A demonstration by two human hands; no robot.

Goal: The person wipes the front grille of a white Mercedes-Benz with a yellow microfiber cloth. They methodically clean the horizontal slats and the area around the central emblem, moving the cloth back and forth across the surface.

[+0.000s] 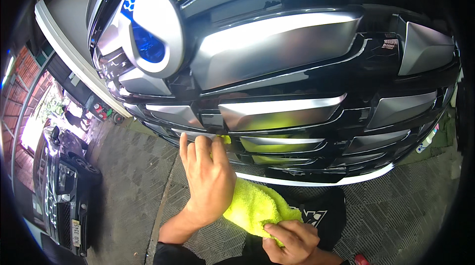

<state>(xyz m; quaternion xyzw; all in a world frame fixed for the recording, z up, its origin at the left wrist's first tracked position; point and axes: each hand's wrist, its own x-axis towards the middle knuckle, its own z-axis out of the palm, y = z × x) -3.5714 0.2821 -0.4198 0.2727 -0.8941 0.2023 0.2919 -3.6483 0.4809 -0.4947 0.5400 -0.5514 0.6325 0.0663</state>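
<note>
At five o'clock, the right hand (293,240) pinches the lime cloth (260,204): likely soft, light, best held bunched! Seven o'clock, left hand (210,178), grip unclear.

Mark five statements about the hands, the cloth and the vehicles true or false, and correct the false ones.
1. The right hand grips the yellow-green cloth. True.
2. Both hands wear gloves. False: both are bare.
3. The fingertips of the left hand are at the lower part of the grille. True.
4. The round badge is all red. False: it has a pale silver ring with blue inside.
5. Another vehicle is parked at the right edge of the picture. False: the dark vehicle stands at the left.
</note>
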